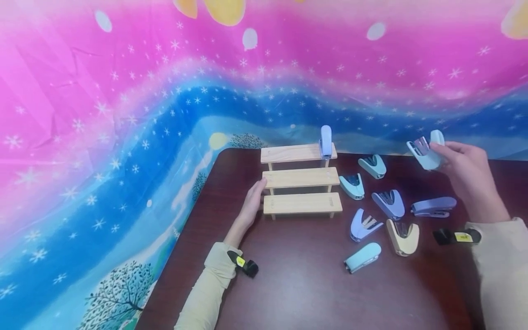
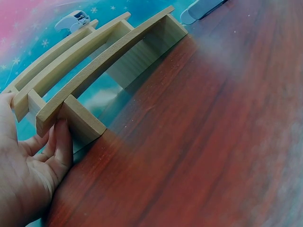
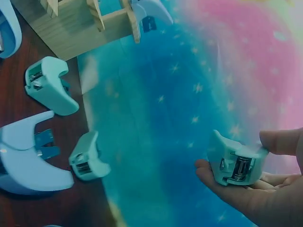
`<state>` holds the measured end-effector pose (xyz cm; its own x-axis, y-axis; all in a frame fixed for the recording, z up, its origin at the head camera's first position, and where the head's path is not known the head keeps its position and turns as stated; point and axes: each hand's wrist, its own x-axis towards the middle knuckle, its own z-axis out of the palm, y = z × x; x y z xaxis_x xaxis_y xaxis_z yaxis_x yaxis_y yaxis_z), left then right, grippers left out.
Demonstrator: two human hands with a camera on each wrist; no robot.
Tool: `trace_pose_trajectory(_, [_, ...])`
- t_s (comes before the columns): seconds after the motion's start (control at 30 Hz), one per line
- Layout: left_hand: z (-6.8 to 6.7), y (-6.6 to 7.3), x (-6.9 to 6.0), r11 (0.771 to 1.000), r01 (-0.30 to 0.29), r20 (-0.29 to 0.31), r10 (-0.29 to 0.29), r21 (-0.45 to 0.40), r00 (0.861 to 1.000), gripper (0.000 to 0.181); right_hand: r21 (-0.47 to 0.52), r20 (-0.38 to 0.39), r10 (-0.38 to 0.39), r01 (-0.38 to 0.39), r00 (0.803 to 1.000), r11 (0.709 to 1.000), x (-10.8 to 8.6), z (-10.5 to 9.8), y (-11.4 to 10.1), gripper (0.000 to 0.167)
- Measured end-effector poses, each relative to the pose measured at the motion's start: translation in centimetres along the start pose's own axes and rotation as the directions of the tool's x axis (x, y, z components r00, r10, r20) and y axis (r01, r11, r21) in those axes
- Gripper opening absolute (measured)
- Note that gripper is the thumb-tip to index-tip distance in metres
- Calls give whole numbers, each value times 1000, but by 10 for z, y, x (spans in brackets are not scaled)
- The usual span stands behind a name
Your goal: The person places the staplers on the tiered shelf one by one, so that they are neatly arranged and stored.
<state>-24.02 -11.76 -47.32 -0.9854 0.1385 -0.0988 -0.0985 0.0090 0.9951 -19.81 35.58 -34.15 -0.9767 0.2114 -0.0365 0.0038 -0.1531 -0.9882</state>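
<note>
A three-tier wooden stand (image 1: pixel 300 178) is on the dark table, and my left hand (image 1: pixel 249 207) grips its left end. In the left wrist view, the fingers of that hand (image 2: pixel 33 165) curl at the end of the stand's boards (image 2: pixel 104 64). On the top tier, at its right end, stands a periwinkle stapler (image 1: pixel 326 142). My right hand (image 1: pixel 472 176) holds a mint stapler (image 1: pixel 431 159) in the air, right of the stand. The right wrist view shows this stapler (image 3: pixel 216 156) pinched between thumb and fingers of the hand (image 3: pixel 265 194).
Several staplers lie right of the stand: mint ones (image 1: pixel 373 166) (image 1: pixel 352 187) beside it, purple-blue ones (image 1: pixel 389 205) (image 1: pixel 434 206), a lilac one (image 1: pixel 360 225), a cream one (image 1: pixel 404 243) and a closed mint one (image 1: pixel 363 258) nearest the front. A patterned cloth (image 1: pixel 247 101) hangs behind the table.
</note>
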Motion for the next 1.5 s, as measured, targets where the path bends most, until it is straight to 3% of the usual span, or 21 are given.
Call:
trace_pose_trajectory(0.1, [-1, 1, 0, 1000, -5, 0, 5, -1, 1000, 61, -248, -34, -33, 23, 999, 969, 0, 11, -13, 11])
trace_pose_trajectory(0.2, [-1, 2, 0, 1000, -6, -3, 6, 2, 1000, 64, -423, -36, -56, 35, 998, 905, 1, 20, -24, 9])
trace_pose_trajectory(0.3, [-1, 1, 0, 1000, -3, -1, 3, 4, 1000, 66, -546, -38, -67, 35, 997, 837, 1, 29, -35, 45])
trace_pose_trajectory(0.4, [-1, 1, -1, 1000, -2, -2, 2, 9, 1000, 67, -609, -33, -72, 37, 997, 792, 1, 39, -45, 74])
trace_pose_trajectory(0.87, [-1, -1, 0, 1000, -13, 5, 13, 6, 1000, 65, -609, 71, -95, 118, 993, 785, 14, 85, -70, 69])
trace_pose_trajectory(1.17, [0, -1, 0, 1000, -11, -3, 11, 0, 1000, 62, -685, 118, -111, 162, 987, 710, 16, 115, -74, 68])
trace_pose_trajectory(1.5, [1, 0, 0, 1000, -6, -15, 6, -6, 1000, 61, -711, 175, -107, 201, 979, 673, 18, 148, -76, 67])
